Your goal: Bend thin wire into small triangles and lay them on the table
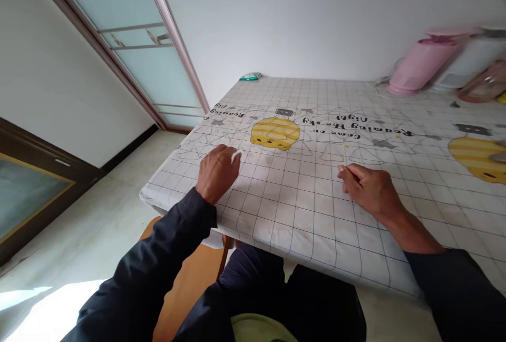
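Observation:
My left hand [219,173] is above the near left part of the tablecloth [272,215], back upward, with fingers loosely bent and the thumb standing apart from them. Nothing shows between them. On the right, my right hand [369,192] is closed, thumb against the curled index finger, and no object shows in it; the inside of the palm is hidden. The white cloth has a dark grid, printed lettering and a yellow striped bear [275,133], which lies just beyond and between the hands.
At the back right stand a pink thermos-like container [421,65], a white one [468,65] and a reddish transparent vessel [484,82], with a cable beside them. A small green packet [250,76] lies at the far left corner. A wooden chair [197,279] is below the front edge.

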`<act>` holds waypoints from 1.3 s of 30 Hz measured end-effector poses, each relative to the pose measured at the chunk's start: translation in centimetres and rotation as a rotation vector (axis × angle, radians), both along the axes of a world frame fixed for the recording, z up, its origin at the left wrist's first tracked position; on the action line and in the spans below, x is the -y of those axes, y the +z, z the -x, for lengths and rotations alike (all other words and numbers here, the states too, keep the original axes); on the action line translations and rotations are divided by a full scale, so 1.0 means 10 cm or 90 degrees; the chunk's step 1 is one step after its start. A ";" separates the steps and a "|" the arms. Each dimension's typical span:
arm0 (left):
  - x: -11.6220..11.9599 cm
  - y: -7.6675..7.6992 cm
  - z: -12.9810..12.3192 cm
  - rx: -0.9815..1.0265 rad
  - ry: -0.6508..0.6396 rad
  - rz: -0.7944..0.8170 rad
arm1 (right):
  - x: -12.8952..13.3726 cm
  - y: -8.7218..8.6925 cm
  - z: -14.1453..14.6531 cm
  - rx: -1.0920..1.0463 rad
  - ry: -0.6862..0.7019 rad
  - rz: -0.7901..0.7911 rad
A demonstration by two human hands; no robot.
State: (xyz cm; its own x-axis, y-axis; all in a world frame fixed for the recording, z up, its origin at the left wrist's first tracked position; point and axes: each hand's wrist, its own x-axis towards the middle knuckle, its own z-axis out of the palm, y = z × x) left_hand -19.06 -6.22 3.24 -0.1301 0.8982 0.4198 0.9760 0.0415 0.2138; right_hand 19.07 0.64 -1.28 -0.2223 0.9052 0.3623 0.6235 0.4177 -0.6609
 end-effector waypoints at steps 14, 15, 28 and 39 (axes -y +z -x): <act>-0.64 0.03 -1.90 0.214 -0.594 0.184 | 0.44 0.00 -0.36 -0.003 -0.069 -0.017; -0.69 -0.06 -1.95 0.240 -0.606 0.182 | 0.54 -0.03 -0.51 0.027 -0.078 -0.025; -0.71 -0.43 -1.86 0.209 -0.664 0.115 | 0.46 0.02 -2.69 0.450 -0.487 0.105; -0.62 -0.43 -1.89 0.179 -0.687 0.126 | 0.99 -0.31 -2.25 0.408 -0.317 -0.030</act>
State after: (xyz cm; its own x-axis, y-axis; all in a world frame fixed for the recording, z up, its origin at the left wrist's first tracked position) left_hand -0.13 0.01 -1.10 0.6862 0.6449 0.3365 0.4402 -0.7364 0.5137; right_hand 41.56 -9.30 -4.37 0.0254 0.9394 0.3419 0.9948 0.0099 -0.1013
